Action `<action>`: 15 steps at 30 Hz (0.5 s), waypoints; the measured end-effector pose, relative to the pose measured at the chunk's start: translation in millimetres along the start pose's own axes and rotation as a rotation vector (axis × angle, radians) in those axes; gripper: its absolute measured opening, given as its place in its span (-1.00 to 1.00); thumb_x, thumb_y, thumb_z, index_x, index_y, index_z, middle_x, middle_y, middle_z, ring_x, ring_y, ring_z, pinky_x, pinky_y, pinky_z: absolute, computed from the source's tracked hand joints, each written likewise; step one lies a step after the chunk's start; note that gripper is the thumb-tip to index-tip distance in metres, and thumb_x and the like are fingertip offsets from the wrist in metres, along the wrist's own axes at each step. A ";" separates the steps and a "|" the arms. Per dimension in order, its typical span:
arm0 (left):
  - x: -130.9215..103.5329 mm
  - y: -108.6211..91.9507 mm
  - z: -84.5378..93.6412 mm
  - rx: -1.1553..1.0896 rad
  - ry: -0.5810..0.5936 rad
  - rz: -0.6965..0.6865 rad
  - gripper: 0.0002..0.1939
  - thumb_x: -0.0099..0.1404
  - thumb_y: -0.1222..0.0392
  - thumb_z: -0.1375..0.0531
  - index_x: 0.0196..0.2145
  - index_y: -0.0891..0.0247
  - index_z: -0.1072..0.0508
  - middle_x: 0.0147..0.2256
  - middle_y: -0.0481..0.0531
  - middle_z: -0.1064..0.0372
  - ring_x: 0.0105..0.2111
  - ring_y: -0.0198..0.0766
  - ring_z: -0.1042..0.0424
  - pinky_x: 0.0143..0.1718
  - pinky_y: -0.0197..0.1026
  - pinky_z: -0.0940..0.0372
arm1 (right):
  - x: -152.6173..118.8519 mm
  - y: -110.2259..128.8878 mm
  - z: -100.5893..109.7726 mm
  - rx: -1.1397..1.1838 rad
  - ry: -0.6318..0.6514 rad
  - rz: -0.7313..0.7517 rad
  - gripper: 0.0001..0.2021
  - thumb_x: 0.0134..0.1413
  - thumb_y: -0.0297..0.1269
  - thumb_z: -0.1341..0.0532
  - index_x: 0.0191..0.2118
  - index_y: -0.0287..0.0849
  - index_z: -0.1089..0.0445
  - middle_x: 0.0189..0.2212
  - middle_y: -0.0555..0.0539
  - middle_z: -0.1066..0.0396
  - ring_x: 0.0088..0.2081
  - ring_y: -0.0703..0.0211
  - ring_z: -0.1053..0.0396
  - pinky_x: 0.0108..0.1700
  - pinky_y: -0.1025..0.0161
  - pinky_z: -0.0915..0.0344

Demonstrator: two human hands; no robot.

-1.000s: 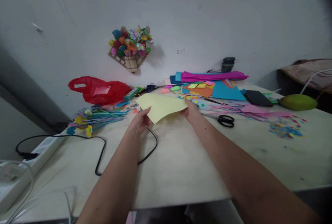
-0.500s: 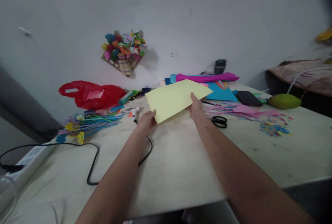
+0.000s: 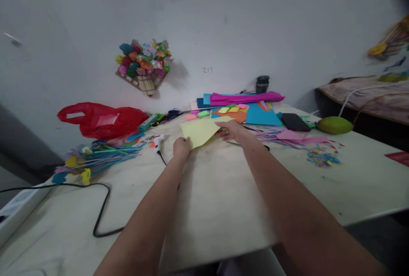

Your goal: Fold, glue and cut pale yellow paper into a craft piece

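Note:
A pale yellow paper [image 3: 200,132] is held over the middle of the table, its right part bent over so that it looks smaller. My left hand [image 3: 182,146] grips its near left corner between thumb and fingers. At the paper's right side, my right hand [image 3: 230,132] holds the edge, with the thumb on top and the fingers partly beneath. Black-handled scissors [image 3: 266,148] lie by my right wrist, mostly hidden under the forearm. A white glue gun [image 3: 159,143] rests to the left of my left hand.
On the left are a red plastic bag [image 3: 128,120], foam flower stems [image 3: 111,154] and a black cable [image 3: 104,208]. Coloured sheets [image 3: 262,114] lie at the back. To the right sit a black phone [image 3: 295,122], a green fruit [image 3: 335,125] and paper scraps [image 3: 324,154].
The paper's right side has been folded inward, and my right hand has moved left with it. Small coloured pieces behind it now show. The view has shifted slightly right.

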State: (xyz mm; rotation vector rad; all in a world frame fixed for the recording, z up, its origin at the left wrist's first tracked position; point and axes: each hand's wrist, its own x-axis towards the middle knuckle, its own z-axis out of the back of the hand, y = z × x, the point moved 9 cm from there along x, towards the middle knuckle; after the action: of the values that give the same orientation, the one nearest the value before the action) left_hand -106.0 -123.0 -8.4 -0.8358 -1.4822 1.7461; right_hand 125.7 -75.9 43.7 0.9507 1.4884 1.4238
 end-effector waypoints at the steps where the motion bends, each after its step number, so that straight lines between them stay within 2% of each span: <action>1: -0.4 -3.2 1.5 0.047 -0.030 -0.034 -0.83 0.09 0.26 -0.17 -0.63 0.20 -0.30 -0.72 0.01 -0.21 -0.54 -0.15 -0.36 -0.56 -0.27 -0.06 | -2.3 3.7 3.0 -0.140 0.007 -0.005 -0.77 -0.16 -0.18 -0.27 -0.37 -0.25 -0.41 -0.43 -0.11 -0.45 -0.52 0.26 -0.34 -0.58 0.36 -0.26; 4: -7.8 -13.1 5.7 0.156 -0.111 -0.101 -0.80 0.05 0.22 -0.19 -0.65 0.20 -0.25 -0.49 0.17 -0.37 -0.20 -0.02 -0.36 -0.39 -0.25 -0.12 | -5.5 16.1 19.4 -0.630 -0.060 -0.010 -0.92 -0.23 -0.35 -0.29 -0.54 -0.25 -0.41 -0.58 -0.10 -0.41 -0.48 0.16 -0.37 -0.49 0.28 -0.30; 8: -21.4 -20.1 7.6 0.281 -0.170 -0.084 -0.73 0.05 0.19 -0.20 -0.68 0.22 -0.20 -0.34 0.25 -0.40 -0.04 0.07 -0.26 -0.27 -0.17 -0.14 | -3.6 27.1 48.8 -1.261 -0.239 -0.106 -0.90 -0.38 -0.52 -0.30 -0.59 -0.23 -0.41 -0.54 -0.17 -0.42 -0.25 -0.11 -0.41 -0.27 0.05 -0.31; 11: -27.3 -24.3 6.2 0.357 -0.177 -0.086 -0.73 0.05 0.17 -0.21 -0.67 0.22 -0.21 -0.33 0.27 -0.40 -0.04 0.12 -0.27 -0.23 -0.10 -0.14 | -5.7 21.4 56.2 -1.447 -0.200 -0.172 -0.84 -0.40 -0.45 -0.34 -0.51 -0.23 -0.44 -0.44 -0.22 -0.44 -0.19 -0.17 -0.39 -0.24 -0.01 -0.30; 13: -28.5 -26.3 5.3 0.449 -0.177 -0.094 -0.75 0.06 0.13 -0.20 -0.65 0.22 -0.23 -0.31 0.30 -0.40 -0.07 0.16 -0.29 -0.22 -0.06 -0.14 | -12.5 12.0 53.9 -1.495 -0.118 -0.213 -0.82 -0.38 -0.39 -0.35 -0.47 -0.25 -0.45 -0.39 -0.25 -0.45 -0.20 -0.17 -0.40 -0.25 -0.02 -0.31; 15: -28.0 -27.6 5.1 0.516 -0.176 -0.108 -0.77 0.08 0.10 -0.18 -0.61 0.23 -0.27 -0.29 0.32 -0.41 -0.09 0.17 -0.31 -0.22 -0.04 -0.14 | -22.1 3.0 48.2 -1.531 -0.039 -0.253 -0.79 -0.34 -0.44 -0.31 -0.40 -0.28 -0.46 -0.33 -0.28 -0.46 -0.22 -0.14 -0.41 -0.25 0.01 -0.31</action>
State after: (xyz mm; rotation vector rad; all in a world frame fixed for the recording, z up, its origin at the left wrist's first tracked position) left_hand -92.0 -145.9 20.7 -0.3365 -1.0742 2.0278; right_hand 178.5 -79.2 48.5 -0.1802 0.1534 1.7384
